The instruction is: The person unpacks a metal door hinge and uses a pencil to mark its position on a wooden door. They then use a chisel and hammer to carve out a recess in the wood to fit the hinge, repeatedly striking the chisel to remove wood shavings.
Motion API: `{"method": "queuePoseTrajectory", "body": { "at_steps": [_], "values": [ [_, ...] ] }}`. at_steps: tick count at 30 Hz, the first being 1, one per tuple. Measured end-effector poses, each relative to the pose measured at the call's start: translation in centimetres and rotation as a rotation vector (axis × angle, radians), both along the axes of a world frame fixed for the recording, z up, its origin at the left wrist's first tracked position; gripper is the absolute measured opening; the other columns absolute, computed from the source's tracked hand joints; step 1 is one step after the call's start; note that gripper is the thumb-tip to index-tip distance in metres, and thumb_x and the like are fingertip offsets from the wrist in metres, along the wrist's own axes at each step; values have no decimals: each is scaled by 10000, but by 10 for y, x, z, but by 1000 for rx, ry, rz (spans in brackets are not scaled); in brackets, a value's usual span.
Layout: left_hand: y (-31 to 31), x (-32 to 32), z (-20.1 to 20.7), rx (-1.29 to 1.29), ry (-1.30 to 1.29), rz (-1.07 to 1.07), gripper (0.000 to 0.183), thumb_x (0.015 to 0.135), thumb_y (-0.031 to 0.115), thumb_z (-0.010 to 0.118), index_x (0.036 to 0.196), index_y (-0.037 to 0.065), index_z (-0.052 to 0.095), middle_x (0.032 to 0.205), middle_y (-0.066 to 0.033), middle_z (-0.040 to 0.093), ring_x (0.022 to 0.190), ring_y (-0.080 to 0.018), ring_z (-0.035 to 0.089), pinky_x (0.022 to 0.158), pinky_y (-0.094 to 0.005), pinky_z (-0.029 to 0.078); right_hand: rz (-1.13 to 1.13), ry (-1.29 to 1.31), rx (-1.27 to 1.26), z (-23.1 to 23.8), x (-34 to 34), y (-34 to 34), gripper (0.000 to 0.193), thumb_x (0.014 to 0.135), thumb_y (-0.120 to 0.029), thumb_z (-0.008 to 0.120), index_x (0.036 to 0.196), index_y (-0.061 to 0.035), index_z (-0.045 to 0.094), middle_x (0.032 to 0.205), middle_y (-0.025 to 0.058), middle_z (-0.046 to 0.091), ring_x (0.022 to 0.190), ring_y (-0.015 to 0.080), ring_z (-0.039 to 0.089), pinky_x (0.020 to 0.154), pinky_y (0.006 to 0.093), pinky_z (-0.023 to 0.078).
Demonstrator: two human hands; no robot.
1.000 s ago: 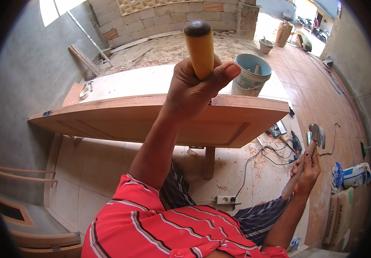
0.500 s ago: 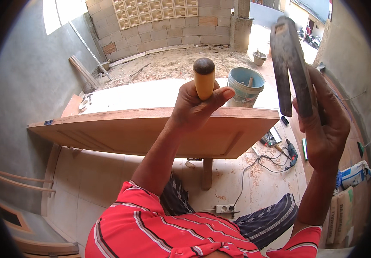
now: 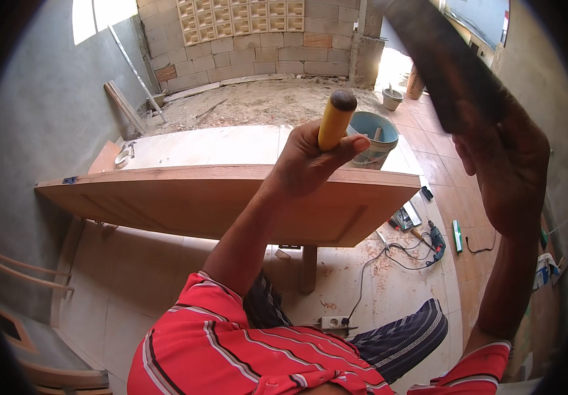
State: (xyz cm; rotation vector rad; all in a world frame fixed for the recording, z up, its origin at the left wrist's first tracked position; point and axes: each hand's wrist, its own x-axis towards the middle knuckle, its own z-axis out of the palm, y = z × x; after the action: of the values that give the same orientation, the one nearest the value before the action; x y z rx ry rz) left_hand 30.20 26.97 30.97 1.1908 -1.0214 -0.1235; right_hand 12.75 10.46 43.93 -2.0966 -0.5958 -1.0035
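My left hand [image 3: 307,161] is wrapped round the yellow handle of a chisel [image 3: 336,120], its dark cap pointing up. The fist sits over the top edge of a brown wooden door panel [image 3: 218,173], which stands on its long side across my front. Whatever lies below the chisel's handle is hidden by my hand. Raised at the right, my right hand [image 3: 511,164] grips a dark claw hammer [image 3: 452,66]. It is blurred, close to the camera and partly beyond the top edge. A small blue-grey hinge piece [image 3: 69,180] lies at the panel's left end.
A bucket [image 3: 375,158] stands behind the panel. On the floor at right lie a power drill [image 3: 437,240] with its cable, a green-and-white object [image 3: 457,236] and wood shavings. A white socket strip [image 3: 334,322] is by my legs. A block wall [image 3: 251,62] closes the back.
My right hand has risen with the hammer, moving slightly right. The left hand has shifted a little right, its chisel now leaning right. The view has also shifted slightly.
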Motion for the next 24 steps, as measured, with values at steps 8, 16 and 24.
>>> {"method": "queuePoseTrajectory", "body": {
  "at_steps": [8, 16, 24],
  "values": [
    [2, 13, -3, 16, -102, -22, 88, 1019, 40, 685, 1092, 14, 728, 1026, -16, 769, 963, -52, 683, 841, -260, 573, -61, 137, -388, -8, 5, -5, 468, 978, -31, 703, 1430, 36, 603, 1076, 154, 766, 965, 160, 709, 866, 325, 565],
    [-8, 24, -11, -198, 49, -64, 331, 1020, 331, 730, 842, 114, 553, 591, 74, 405, 506, -31, 345, 455, -248, 248, -20, 52, -328, -1, 10, -5, 479, 1001, -41, 686, 1464, 21, 581, 1129, 128, 767, 974, 144, 705, 856, 307, 570],
    [-4, 19, -5, -138, 55, -48, 253, 1066, 207, 665, 851, 136, 552, 639, 83, 422, 534, -22, 319, 476, -244, 241, -97, 201, -601, 24, 35, 12, 452, 1015, -103, 702, 1451, -22, 611, 1233, 111, 743, 1005, 120, 697, 892, 286, 572]
  ]
}}
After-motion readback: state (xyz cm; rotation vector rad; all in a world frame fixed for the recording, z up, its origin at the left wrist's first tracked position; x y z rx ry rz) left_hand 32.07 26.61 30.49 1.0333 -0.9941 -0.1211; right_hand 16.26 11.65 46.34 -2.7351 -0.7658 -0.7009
